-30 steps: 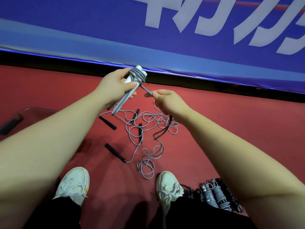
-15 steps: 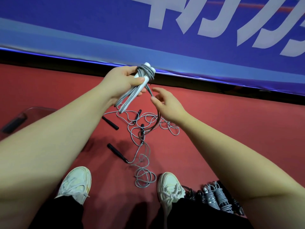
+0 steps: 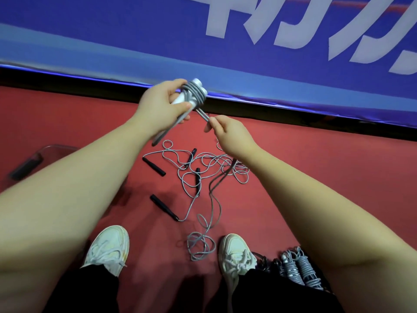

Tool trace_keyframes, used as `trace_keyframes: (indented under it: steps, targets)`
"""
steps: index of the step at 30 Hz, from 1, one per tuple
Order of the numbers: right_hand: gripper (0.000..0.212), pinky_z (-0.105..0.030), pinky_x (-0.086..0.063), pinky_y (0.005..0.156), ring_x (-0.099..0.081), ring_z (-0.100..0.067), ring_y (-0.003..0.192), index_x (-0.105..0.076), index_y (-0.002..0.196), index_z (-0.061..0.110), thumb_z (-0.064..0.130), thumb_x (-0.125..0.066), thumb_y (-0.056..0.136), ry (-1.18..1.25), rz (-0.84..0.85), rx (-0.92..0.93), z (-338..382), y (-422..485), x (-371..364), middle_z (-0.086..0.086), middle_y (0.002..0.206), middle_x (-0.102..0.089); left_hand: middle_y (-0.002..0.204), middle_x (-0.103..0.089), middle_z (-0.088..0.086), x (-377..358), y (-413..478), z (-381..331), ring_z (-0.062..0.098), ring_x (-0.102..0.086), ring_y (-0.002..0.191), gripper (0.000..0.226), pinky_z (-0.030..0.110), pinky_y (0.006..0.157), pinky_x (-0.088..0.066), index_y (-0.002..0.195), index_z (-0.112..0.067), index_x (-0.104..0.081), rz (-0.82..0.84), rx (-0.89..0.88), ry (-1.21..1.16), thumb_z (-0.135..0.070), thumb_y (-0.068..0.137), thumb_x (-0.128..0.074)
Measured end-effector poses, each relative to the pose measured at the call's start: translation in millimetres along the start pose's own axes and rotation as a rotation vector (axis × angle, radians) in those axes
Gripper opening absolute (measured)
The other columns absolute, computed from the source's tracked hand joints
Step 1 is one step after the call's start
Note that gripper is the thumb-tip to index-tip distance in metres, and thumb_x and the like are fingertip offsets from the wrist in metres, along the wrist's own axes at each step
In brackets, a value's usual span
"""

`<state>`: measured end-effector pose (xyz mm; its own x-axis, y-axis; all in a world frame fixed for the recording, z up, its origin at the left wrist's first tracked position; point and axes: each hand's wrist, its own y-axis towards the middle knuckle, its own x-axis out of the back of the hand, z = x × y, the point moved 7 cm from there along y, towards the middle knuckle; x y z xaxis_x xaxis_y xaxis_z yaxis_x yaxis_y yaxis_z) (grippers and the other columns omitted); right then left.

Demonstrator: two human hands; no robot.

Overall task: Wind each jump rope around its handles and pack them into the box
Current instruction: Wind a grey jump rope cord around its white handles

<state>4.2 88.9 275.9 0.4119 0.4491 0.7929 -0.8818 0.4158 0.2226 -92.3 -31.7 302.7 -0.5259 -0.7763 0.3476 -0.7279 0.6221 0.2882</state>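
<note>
A: Any writing?
B: Only cropped white strokes on your blue banner (image 3: 112,30), 12 o'clock; unreadable. Below it, red floor (image 3: 316,166).
A: And the rope?
B: The clear box (image 3: 58,148) is at 9 o'clock. Your left hand (image 3: 161,107) grips the wound white handles (image 3: 178,100); your right hand (image 3: 233,135) pinches the grey rope (image 3: 203,115) beside them.

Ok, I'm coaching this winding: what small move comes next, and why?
Probably carry the right hand round the handles for another turn: it pinches the rope taut just below the coils, the left hand grips the handles, and much slack lies on the floor.
</note>
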Motion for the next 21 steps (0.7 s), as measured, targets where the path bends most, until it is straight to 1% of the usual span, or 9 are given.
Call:
trace_keyframes:
  steps: [2,5,8,10,14,17,19,20,21]
  targets:
    - [0.033,-0.03,-0.037,0.069,-0.05,-0.017,0.071,-0.063,0.084,0.02,0.03,-0.037,0.101,0.007,0.042,0.014,3.0,-4.3,3.4,0.008,0.065,-0.048,0.107,-0.069,0.007,3.8,2.2,6.5,0.007,-0.069,0.063,0.047,0.026,0.067,-0.057,0.132,-0.015,-0.05,-0.013,0.014,-0.025,-0.002,0.088,-0.06]
    - [0.034,-0.027,-0.033,0.058,-0.043,-0.01,0.055,-0.061,0.08,0.019,0.024,-0.034,0.101,0.122,0.1,-0.062,7.1,-7.7,3.0,0.007,0.061,-0.046,0.109,-0.069,0.006,-0.1,1.5,5.3,0.005,-0.069,0.065,0.05,0.014,0.062,-0.052,0.133,-0.015,-0.051,-0.043,-0.009,0.104,-0.007,0.086,-0.063]
    - [0.031,-0.023,-0.03,0.05,-0.038,-0.01,0.05,-0.06,0.085,0.017,0.018,-0.032,0.099,0.182,0.175,-0.161,10.8,-9.6,1.3,0.004,0.059,-0.045,0.118,-0.065,0.005,-8.8,-0.2,-4.5,0.022,-0.066,0.096,0.052,0.026,0.083,-0.048,0.134,-0.017,-0.047,-0.08,-0.064,0.349,-0.017,0.086,-0.065]
    - [0.029,-0.023,-0.033,0.05,-0.04,-0.012,0.051,-0.059,0.085,0.018,0.02,-0.034,0.099,0.098,0.253,-0.201,10.4,-13.5,1.9,0.002,0.061,-0.046,0.122,-0.063,0.006,-11.3,-0.1,-2.0,0.028,-0.058,0.11,0.05,0.032,0.086,-0.042,0.133,-0.014,-0.045,-0.085,-0.062,0.51,-0.022,0.087,-0.065]
    - [0.036,-0.025,-0.033,0.051,-0.04,-0.018,0.053,-0.057,0.075,0.014,0.017,-0.032,0.101,0.071,0.418,-0.314,4.5,-27.3,-1.3,-0.007,0.066,-0.046,0.118,-0.064,0.01,-15.9,-3.4,8.9,0.034,-0.057,0.107,0.044,0.04,0.083,-0.045,0.124,-0.012,-0.048,-0.038,-0.042,0.649,-0.028,0.087,-0.065]
    - [0.023,-0.025,-0.041,0.054,-0.048,-0.018,0.058,-0.06,0.083,0.014,0.012,-0.041,0.096,-0.146,0.452,-0.287,9.8,-29.1,1.0,-0.005,0.071,-0.053,0.113,-0.065,0.011,-22.1,-5.6,4.5,0.033,-0.059,0.104,0.04,0.043,0.084,-0.047,0.118,-0.012,-0.051,-0.011,-0.101,0.619,-0.026,0.085,-0.067]
    - [0.018,-0.024,-0.047,0.058,-0.051,-0.014,0.062,-0.057,0.081,0.015,0.012,-0.045,0.094,-0.16,0.426,-0.262,15.4,-26.7,5.8,-0.001,0.073,-0.055,0.107,-0.067,0.011,-25.6,-7.9,1.6,0.033,-0.06,0.099,0.036,0.043,0.081,-0.048,0.112,-0.013,-0.053,0.011,-0.145,0.607,-0.025,0.082,-0.07]
    - [0.021,-0.021,-0.045,0.052,-0.048,-0.012,0.057,-0.055,0.076,0.015,0.011,-0.045,0.094,-0.096,0.413,-0.273,16.3,-25.5,8.7,0.0,0.069,-0.052,0.105,-0.067,0.011,-28.1,-9.3,1.5,0.033,-0.06,0.096,0.035,0.043,0.079,-0.048,0.11,-0.013,-0.054,0.034,-0.163,0.621,-0.024,0.081,-0.07]
    - [0.026,-0.019,-0.038,0.042,-0.041,-0.01,0.05,-0.052,0.072,0.015,0.01,-0.043,0.095,-0.01,0.409,-0.303,16.5,-25.0,11.3,0.0,0.064,-0.047,0.104,-0.067,0.011,-31.1,-10.9,1.6,0.034,-0.06,0.095,0.034,0.043,0.077,-0.048,0.109,-0.013,-0.055,0.06,-0.176,0.64,-0.024,0.081,-0.07]
